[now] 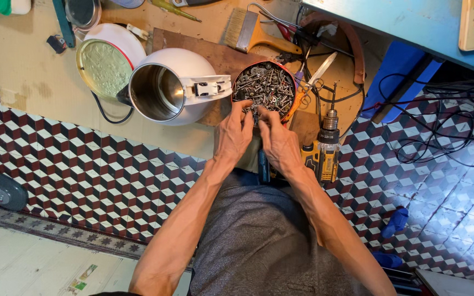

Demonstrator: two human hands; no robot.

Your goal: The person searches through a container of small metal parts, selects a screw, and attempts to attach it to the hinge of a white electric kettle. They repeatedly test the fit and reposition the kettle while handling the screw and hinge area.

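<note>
A round red tin point(287, 70) full of screws and small metal parts point(264, 86) sits on a brown board in front of me. My left hand point(233, 134) and my right hand point(277, 140) reach into its near edge side by side, fingertips down among the screws. Whether either hand pinches a screw is hidden by the fingers. A white electric kettle point(172, 90) lies just left of the tin, its lid open and its steel inside showing.
A yellow cordless drill point(322, 151) lies right of my right hand. Orange-handled scissors point(305, 90), a paintbrush point(250, 32) and a leather strap point(352, 49) lie behind the tin. The kettle base point(104, 66) sits at left. Black cables point(434, 126) trail over patterned floor tiles at right.
</note>
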